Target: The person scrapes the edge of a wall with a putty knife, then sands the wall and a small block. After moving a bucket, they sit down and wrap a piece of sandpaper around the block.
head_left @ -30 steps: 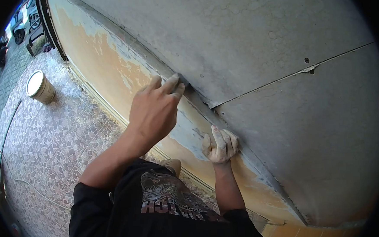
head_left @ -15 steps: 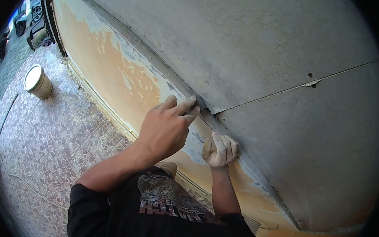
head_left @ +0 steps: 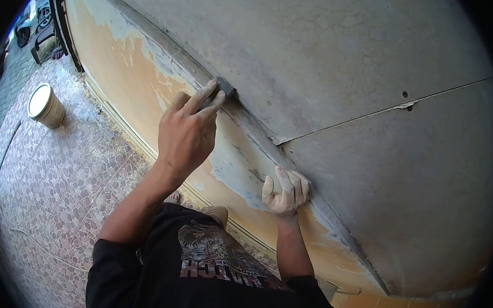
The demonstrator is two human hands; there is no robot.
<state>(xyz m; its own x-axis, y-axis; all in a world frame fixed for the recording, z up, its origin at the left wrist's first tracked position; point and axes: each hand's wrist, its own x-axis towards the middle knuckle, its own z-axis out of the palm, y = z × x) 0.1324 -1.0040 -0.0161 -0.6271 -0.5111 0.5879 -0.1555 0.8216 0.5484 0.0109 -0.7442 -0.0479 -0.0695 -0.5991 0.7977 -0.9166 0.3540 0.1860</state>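
My left hand (head_left: pixel 188 128) grips a small dark grey block (head_left: pixel 225 87), possibly a sanding block, with its dusty fingers stretched over it. The block presses on the grey edge strip (head_left: pixel 245 119) where the painted wall meets the large grey panel (head_left: pixel 330 53). Lower down, my right hand (head_left: pixel 287 192), coated in pale dust, rests against the same edge with its fingers curled. Whether it holds anything is hidden. Beside both hands, the wall face (head_left: pixel 134 65) shows orange-yellow paint with white and grey patches.
A pale bucket (head_left: pixel 47 107) with a white top stands on the patterned tile floor (head_left: pixel 61 176). Pale dust lies along the wall base. A thin hose (head_left: pixel 43 251) runs across the tiles. A seam (head_left: pixel 340 124) with screw heads crosses the panel. A dark chair (head_left: pixel 45 45) and vehicles stand farther off.
My left hand has slid up and left along the edge with the grey block, which now shows more clearly. My right hand has stayed at nearly the same spot.
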